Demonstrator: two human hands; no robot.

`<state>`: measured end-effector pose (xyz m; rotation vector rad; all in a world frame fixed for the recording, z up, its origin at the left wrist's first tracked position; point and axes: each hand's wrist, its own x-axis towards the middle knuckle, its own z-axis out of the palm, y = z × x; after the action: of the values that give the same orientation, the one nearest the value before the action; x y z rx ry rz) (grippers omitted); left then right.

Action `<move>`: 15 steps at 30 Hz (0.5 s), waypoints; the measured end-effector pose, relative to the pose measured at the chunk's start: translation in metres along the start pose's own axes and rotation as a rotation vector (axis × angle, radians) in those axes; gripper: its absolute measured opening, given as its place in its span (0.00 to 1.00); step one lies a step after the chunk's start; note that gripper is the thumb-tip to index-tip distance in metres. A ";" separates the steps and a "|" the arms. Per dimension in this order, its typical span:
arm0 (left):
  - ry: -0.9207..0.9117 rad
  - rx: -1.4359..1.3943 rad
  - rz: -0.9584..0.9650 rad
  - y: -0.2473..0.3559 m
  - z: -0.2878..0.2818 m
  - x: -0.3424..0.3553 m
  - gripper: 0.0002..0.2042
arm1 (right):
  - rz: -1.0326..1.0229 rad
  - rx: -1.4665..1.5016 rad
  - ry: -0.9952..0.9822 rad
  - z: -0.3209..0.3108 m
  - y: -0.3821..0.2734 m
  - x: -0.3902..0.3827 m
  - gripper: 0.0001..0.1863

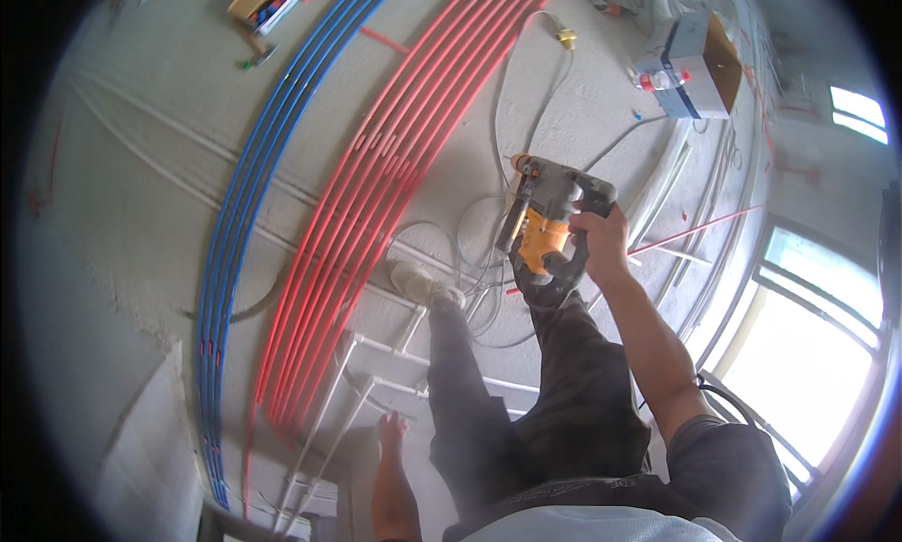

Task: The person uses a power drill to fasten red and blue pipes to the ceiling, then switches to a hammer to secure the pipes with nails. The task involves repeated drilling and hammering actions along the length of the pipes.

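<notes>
Here, right of the parallel red pipes [404, 119], the right hand's [604, 241] grip wraps the black rear handle [598, 194] of a yellow-and-grey power drill [543, 240], likely heavy and rigid, best held there; the left hand's [393, 429] grip is unclear.

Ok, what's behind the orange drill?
Behind the orange drill, grey floor and a trouser leg show; whatever its body and the right hand cover cannot be seen.

On the floor [470, 180], one pipe bundle [246, 194] lies left of a second bundle [376, 152]; right of both, the drill [545, 237] is in the right grip [604, 237]; beyond, toward the floor's right edge, sits a box [691, 68].
</notes>
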<state>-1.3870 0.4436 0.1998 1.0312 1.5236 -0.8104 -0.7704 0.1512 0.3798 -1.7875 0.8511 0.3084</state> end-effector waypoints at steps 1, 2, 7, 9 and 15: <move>0.009 0.038 -0.027 0.000 0.002 -0.008 0.19 | -0.017 0.030 0.046 -0.016 -0.008 0.015 0.16; 0.028 0.059 -0.044 0.005 0.005 -0.017 0.19 | -0.033 0.063 0.096 -0.034 -0.015 0.032 0.16; 0.106 0.113 -0.070 0.035 0.012 -0.066 0.22 | -0.150 0.279 0.231 -0.077 -0.020 0.150 0.15; 0.112 0.123 -0.072 0.058 0.022 -0.066 0.23 | -0.213 0.342 0.298 -0.088 -0.012 0.218 0.16; 0.187 0.209 -0.119 0.125 0.072 -0.133 0.16 | -0.105 0.866 0.517 -0.107 0.075 0.413 0.13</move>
<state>-1.2378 0.4031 0.3198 1.2058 1.6980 -0.9951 -0.5480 -0.1223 0.1278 -1.0777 1.0293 -0.5532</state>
